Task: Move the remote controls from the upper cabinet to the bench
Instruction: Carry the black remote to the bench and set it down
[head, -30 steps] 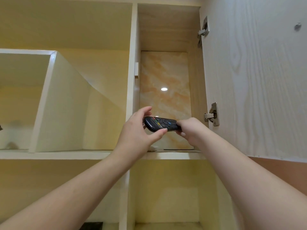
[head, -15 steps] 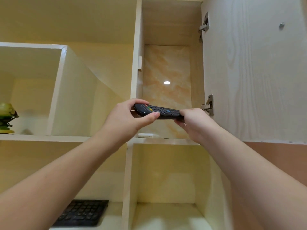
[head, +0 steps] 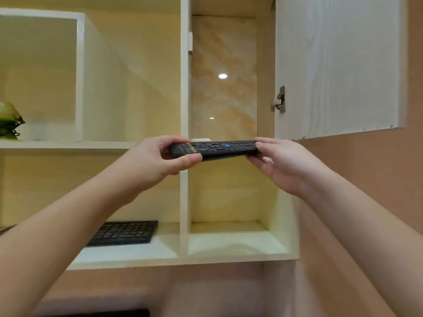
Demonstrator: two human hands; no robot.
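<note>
A black remote control [head: 219, 148] with coloured buttons is held level in front of the shelf edge of the upper cabinet [head: 224, 65]. My left hand [head: 158, 161] grips its left end between thumb and fingers. My right hand [head: 281, 163] holds its right end. Just behind the remote, a small white object [head: 201, 140] lies on the cabinet's shelf, mostly hidden. The cabinet has a marbled back panel and its door [head: 336, 65] stands open to the right. The bench is out of view.
A black keyboard [head: 124, 232] lies on the lower shelf at the left. An open cubby [head: 229, 202] sits below the cabinet. A green ornament [head: 9, 120] stands on the left shelf. A brown wall runs along the right.
Both hands have drawn the remote out of the cabinet and down towards me. The view has tilted downward, showing the lower shelf and keyboard.
</note>
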